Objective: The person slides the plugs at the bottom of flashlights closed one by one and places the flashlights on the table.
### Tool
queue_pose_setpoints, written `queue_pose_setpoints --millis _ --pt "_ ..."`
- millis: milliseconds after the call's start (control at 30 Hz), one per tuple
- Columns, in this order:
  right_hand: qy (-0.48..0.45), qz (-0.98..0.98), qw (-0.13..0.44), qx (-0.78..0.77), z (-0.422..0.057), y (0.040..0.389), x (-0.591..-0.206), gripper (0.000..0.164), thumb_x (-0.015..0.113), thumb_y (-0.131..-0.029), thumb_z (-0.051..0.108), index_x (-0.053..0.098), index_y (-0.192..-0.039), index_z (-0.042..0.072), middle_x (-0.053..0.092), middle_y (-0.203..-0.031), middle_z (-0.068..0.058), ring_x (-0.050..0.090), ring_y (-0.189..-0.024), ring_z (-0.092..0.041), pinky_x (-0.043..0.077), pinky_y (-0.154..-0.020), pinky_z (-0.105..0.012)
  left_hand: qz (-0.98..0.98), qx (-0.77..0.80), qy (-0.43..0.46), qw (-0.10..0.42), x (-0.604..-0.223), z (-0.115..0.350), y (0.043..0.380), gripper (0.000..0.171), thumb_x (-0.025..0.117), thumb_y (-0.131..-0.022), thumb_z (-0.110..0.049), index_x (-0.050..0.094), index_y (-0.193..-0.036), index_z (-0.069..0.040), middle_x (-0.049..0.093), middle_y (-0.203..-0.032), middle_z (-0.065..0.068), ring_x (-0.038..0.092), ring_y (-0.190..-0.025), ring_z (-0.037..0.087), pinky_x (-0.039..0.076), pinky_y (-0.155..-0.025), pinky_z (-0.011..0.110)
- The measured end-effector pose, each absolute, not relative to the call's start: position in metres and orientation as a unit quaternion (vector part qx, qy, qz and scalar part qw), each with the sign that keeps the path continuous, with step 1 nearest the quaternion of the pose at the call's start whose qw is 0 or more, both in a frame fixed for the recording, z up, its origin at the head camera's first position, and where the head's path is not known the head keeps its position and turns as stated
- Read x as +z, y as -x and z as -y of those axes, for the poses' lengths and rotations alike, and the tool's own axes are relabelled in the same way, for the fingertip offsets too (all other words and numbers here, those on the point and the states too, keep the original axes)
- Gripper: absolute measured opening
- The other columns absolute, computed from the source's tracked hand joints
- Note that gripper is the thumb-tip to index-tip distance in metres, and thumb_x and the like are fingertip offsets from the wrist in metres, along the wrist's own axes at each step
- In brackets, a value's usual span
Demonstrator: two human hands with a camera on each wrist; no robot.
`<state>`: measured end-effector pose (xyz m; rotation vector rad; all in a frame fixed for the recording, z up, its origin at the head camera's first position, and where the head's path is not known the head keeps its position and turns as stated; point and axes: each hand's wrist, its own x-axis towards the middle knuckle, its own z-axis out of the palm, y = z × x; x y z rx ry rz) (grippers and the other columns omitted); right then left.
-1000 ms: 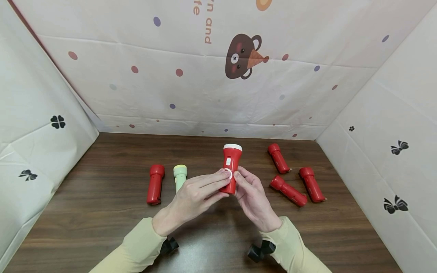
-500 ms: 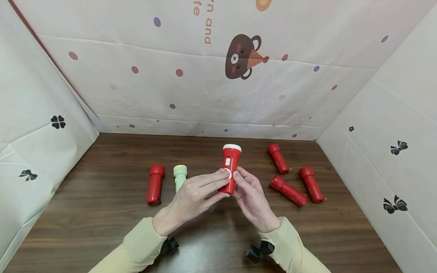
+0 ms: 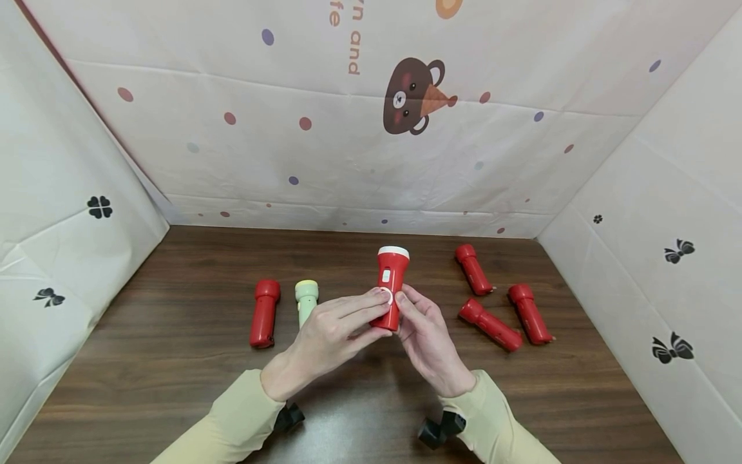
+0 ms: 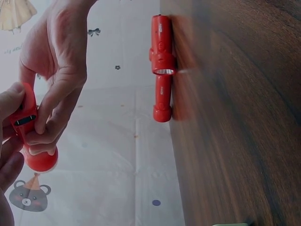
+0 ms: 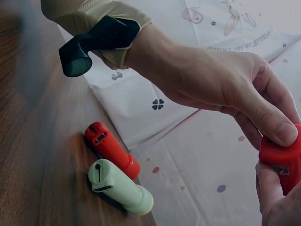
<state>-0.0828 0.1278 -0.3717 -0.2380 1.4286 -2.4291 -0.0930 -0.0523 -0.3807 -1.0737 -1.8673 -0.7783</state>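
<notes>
In the head view, a red flashlight (image 3: 394,264) with a white lens rim and a white slide switch is held lens-end up above the table. My left hand (image 3: 339,325) pinches its lower body, fingertips over a white ring on the front. The left thumb presses by its tail end (image 5: 277,153) in the right wrist view. From the other side my right hand (image 3: 428,338) grips the flashlight, thumb along its right edge. In the left wrist view, right-hand fingers (image 4: 47,136) curl round the body near the head. The palm-side contact is partly hidden.
Left of the hands, another red flashlight (image 3: 264,316) and a pale green flashlight (image 3: 305,299) lie on the dark wooden table (image 3: 191,386). Three more red flashlights lie to the right, one near the back (image 3: 474,270). Printed white sheets (image 3: 348,154) enclose the back and sides.
The held flashlight and the right hand have shifted very slightly left. Both hands keep their grip, and the flashlights on the table stay in place.
</notes>
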Motion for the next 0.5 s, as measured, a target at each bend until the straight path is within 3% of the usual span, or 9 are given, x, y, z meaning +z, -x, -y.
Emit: queue_pose_setpoints --millis 300,500 --pt "0.097 -0.523 0.149 -0.833 -0.1316 0.0872 -0.3718 0.028 0.042 -0.101 0.012 0.049 -0.127 0.007 0.067 -0.109 0.004 0.067 -0.091 -0.006 0.057 -0.075 -0.02 0.752 -0.297 0.426 0.407 -0.3829 0.0534 0.0929 0.046 0.081 -0.073 -0.031 0.071 -0.112 -0.008 0.073 -0.111 0.004 0.07 -0.105 0.017 0.056 -0.088 0.025" --pt "0.085 -0.566 0.15 -0.806 -0.1371 0.0889 -0.3727 0.034 0.046 -0.1 0.015 0.048 -0.133 0.006 0.068 -0.111 0.006 0.067 -0.092 -0.007 0.057 -0.077 -0.02 0.763 -0.294 0.438 0.374 -0.3838 0.0581 0.0921 0.047 0.079 -0.076 -0.034 0.07 -0.115 -0.009 0.072 -0.115 0.003 0.068 -0.109 0.016 0.056 -0.09 0.025"
